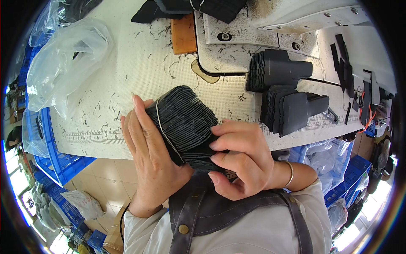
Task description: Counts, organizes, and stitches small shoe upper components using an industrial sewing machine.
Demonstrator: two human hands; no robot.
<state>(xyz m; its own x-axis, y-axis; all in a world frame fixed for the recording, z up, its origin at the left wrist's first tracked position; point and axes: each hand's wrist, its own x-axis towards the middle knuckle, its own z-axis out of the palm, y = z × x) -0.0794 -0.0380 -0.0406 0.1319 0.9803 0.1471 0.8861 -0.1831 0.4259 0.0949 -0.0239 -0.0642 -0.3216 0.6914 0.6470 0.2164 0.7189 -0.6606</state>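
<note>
Between my two hands is a thick stack of black fabric pieces (pixel 186 116), its many layered edges facing up. A pale elastic band (pixel 163 127) runs around the stack near my left hand. My left hand (pixel 148 156) grips the left side, fingers stretched along it and thumb underneath. My right hand (pixel 243 158) presses curled fingertips against the right side of the layers. To the right on the table lie two piles of black T-shaped cut pieces, an upper pile (pixel 277 70) and a lower pile (pixel 292 109), both apart from my hands.
A white sewing machine bed (pixel 237 55) fills the far right. Beside it stands an orange block (pixel 183 36), with more black pieces (pixel 222 7) behind. A clear plastic bag (pixel 69 63) lies at left, above a blue crate (pixel 67 158). Thread scraps and a printed ruler (pixel 95 136) mark the white table.
</note>
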